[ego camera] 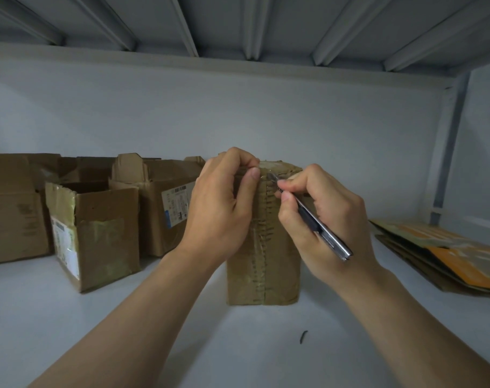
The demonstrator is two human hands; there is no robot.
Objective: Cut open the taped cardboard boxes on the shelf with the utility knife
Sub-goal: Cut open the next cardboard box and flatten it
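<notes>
Box (266,264), brown and taped, stands upright near the middle of a white shelf (126,317), its taped seam running down the face nearest the camera. The left hand (218,208) grips the box's top left edge, fingers curled over it and thumb pressed beside the seam, while the right hand (333,214) pinches a knife (329,238) like a pen, blade tip touching the tape at the top of the seam. Three open boxes (106,233) sit to the left, flat cardboard (448,253) lies to the right, and a small dark scrap (303,336) lies in front.
</notes>
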